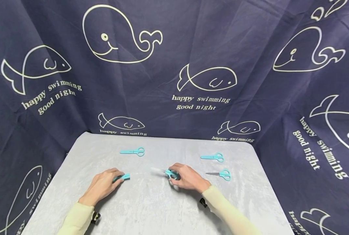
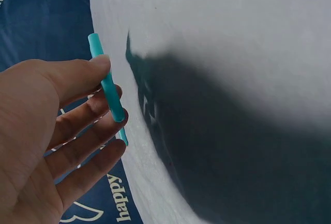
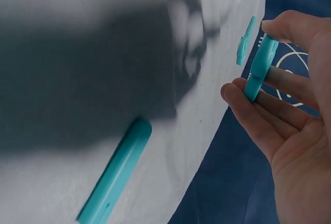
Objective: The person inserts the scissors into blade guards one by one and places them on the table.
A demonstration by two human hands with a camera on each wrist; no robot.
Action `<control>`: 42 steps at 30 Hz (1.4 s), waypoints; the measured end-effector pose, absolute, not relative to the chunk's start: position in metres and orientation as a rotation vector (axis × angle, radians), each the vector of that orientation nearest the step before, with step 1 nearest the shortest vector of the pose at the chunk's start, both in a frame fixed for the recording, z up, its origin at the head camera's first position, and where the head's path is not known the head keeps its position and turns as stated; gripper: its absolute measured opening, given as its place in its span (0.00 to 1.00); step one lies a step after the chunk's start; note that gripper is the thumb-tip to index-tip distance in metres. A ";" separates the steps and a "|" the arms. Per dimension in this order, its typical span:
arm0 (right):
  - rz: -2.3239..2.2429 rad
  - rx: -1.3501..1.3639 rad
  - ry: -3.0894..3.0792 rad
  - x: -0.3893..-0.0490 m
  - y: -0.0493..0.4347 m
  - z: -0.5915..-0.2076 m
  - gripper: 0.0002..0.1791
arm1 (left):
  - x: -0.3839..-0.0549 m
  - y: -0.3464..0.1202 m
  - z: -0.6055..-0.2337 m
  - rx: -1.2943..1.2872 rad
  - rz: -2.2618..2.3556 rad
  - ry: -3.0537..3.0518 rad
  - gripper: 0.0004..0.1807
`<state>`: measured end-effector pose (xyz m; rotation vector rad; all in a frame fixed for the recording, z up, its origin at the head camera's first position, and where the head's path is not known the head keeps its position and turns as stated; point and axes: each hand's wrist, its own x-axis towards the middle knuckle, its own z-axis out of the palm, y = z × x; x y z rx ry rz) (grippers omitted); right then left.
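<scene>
Head view: four pairs of turquoise scissors (image 1: 172,174) are on or over the pale grey surface (image 1: 151,209), and I judge the work to be about halfway. Toward the far edge, the back-left pair (image 1: 132,151) and the back-right pair (image 1: 212,157) lie with their blades covered. Two pairs are bare: the one in my grip near the middle, and the loose pair (image 1: 221,174), which lies just nearer me than the back-right one, its dark blades pointing left. If covers are going on, two pairs are done and two are left; these pictures alone don't tell me which way it runs. As for my grip, my left fingers (image 1: 110,176) pinch a detached blade cover (image 1: 125,176), thumb on one side and fingertips on the other. My right fingers (image 1: 184,174) grasp the middle pair by its handle, closed only as far as its width, with the thumb at one end and fingertips toward the other. Its pale, blurred blade points left toward the cover, with a clear gap between them.
</scene>
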<state>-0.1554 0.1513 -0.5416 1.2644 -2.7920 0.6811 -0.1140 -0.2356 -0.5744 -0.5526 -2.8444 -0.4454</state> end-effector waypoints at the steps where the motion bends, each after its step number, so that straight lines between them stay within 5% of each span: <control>1: 0.679 1.265 -2.796 -0.156 0.153 -0.541 0.21 | -0.115 -0.234 -0.574 -0.558 -0.454 -2.840 0.12; 42: 0.554 1.287 -2.782 -0.166 0.189 -0.528 0.21 | -0.151 -0.180 -0.551 -0.851 -0.538 -2.658 0.12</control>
